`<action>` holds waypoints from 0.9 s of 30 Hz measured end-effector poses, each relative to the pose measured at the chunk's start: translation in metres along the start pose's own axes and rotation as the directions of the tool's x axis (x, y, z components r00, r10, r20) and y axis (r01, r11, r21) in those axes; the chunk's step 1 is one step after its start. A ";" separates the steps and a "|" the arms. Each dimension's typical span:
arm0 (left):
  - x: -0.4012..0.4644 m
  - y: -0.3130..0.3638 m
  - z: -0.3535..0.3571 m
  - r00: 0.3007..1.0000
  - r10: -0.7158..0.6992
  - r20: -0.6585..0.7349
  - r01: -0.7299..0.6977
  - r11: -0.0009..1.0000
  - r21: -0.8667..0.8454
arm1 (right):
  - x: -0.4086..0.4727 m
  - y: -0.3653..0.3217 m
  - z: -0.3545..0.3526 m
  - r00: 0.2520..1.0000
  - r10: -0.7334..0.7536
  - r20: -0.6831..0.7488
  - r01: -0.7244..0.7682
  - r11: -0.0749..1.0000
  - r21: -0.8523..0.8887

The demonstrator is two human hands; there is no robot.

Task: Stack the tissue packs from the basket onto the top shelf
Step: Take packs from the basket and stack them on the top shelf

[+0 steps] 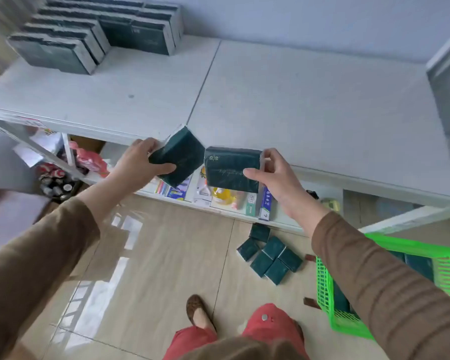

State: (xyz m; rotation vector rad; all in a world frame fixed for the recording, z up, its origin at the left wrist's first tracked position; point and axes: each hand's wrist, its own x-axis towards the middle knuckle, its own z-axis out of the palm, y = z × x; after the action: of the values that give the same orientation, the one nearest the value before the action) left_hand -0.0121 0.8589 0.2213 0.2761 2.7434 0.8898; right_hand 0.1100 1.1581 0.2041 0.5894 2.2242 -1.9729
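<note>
A pale wall backs the white top shelf [309, 105], a flat matte board with a seam down its middle, standing over a glossy tiled floor [153, 268]. Progress, as judged from here, is partial: a block of dark green packs [94, 35] already sits stacked at the shelf's far left corner, in neat rows, while most of the board lies bare. Your left hand [138, 167] grips one tilted pack [179, 157], thumb across its face, and your right hand [276, 172] pinches a second pack [231, 168] by its end; both are held just at the shelf's front edge, neither yet set down. Remaining stock: a loose cluster of packs [269, 253] on the floor near the lower shelf, and more inside the green basket [442, 258] to your right (count not readable, your sleeve covers part of it). The packs are soft rectangular bricks in slick film with faint gold lettering; the basket is rigid lattice plastic.
</note>
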 end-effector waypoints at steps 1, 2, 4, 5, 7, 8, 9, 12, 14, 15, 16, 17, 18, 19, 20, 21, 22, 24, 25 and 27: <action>0.010 -0.013 -0.022 1.000 0.011 -0.022 -0.010 1.000 0.018 | 0.009 -0.016 0.019 1.000 -0.027 0.006 0.027 1.000 0.001; 0.021 -0.025 -0.041 0.999 0.014 -0.034 -0.013 1.000 0.025 | 0.019 -0.031 0.036 0.999 -0.053 0.008 0.053 0.999 -0.001; 0.045 -0.045 -0.074 0.998 0.021 -0.058 -0.020 0.999 0.025 | 0.041 -0.054 0.065 0.995 -0.098 0.011 0.098 0.995 -0.017; 0.059 -0.053 -0.088 0.996 0.038 -0.080 -0.034 0.998 0.043 | 0.053 -0.063 0.078 0.993 -0.116 0.009 0.116 0.993 -0.027; 0.089 -0.066 -0.111 0.990 0.082 -0.119 -0.070 0.992 0.102 | 0.080 -0.078 0.099 0.988 -0.152 -0.005 0.151 0.987 -0.061; 0.105 -0.070 -0.121 0.986 0.106 -0.127 -0.090 0.988 0.129 | 0.094 -0.085 0.107 0.986 -0.166 -0.016 0.164 0.983 -0.079; 0.122 -0.075 -0.130 0.983 0.132 -0.130 -0.110 0.981 0.162 | 0.110 -0.092 0.115 0.984 -0.174 -0.029 0.171 0.981 -0.087; 0.182 -0.085 -0.156 0.962 0.224 -0.156 -0.162 0.929 0.334 | 0.167 -0.110 0.138 0.980 -0.188 -0.065 0.182 0.980 -0.080; 0.224 -0.091 -0.170 0.952 0.254 -0.172 -0.170 0.903 0.394 | 0.208 -0.122 0.150 0.978 -0.191 -0.083 0.186 0.980 -0.066; 0.246 -0.093 -0.177 0.951 0.260 -0.168 -0.174 0.898 0.404 | 0.229 -0.128 0.156 0.977 -0.193 -0.090 0.188 0.980 -0.068; 0.266 -0.096 -0.182 0.951 0.267 -0.156 -0.182 0.891 0.417 | 0.248 -0.133 0.162 0.976 -0.196 -0.098 0.188 0.978 -0.086; 0.287 -0.098 -0.188 0.950 0.279 -0.143 -0.193 0.879 0.435 | 0.267 -0.138 0.167 0.973 -0.205 -0.107 0.192 0.975 -0.114; 0.307 -0.100 -0.192 0.947 0.294 -0.130 -0.206 0.865 0.458 | 0.285 -0.142 0.173 0.970 -0.217 -0.112 0.201 0.970 -0.139; 0.326 -0.101 -0.197 0.944 0.308 -0.117 -0.217 0.848 0.483 | 0.301 -0.145 0.178 0.968 -0.224 -0.114 0.205 0.967 -0.153; 0.344 -0.102 -0.201 0.942 0.320 -0.103 -0.227 0.831 0.507 | 0.318 -0.148 0.184 0.967 -0.224 -0.117 0.205 0.966 -0.156; 0.361 -0.103 -0.205 0.938 0.334 -0.093 -0.238 0.814 0.530 | 0.332 -0.150 0.191 0.967 -0.223 -0.124 0.203 0.967 -0.152; 0.376 -0.104 -0.208 0.933 0.351 -0.083 -0.250 0.796 0.552 | 0.346 -0.152 0.197 0.965 -0.224 -0.136 0.204 0.968 -0.146; 0.403 -0.107 -0.212 0.920 0.386 -0.061 -0.277 0.755 0.594 | 0.371 -0.155 0.210 0.960 -0.228 -0.162 0.205 0.968 -0.148; 0.415 -0.109 -0.213 0.914 0.403 -0.048 -0.293 0.736 0.611 | 0.382 -0.156 0.216 0.958 -0.227 -0.176 0.201 0.968 -0.153; 0.436 -0.113 -0.215 0.905 0.425 -0.023 -0.315 0.705 0.636 | 0.402 -0.158 0.228 0.956 -0.221 -0.195 0.187 0.966 -0.177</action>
State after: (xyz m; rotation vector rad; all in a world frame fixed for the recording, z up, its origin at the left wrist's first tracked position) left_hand -0.5010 0.7602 0.2480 0.9480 3.1197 0.0163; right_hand -0.3542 1.0088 0.1831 0.5978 2.6403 -1.8761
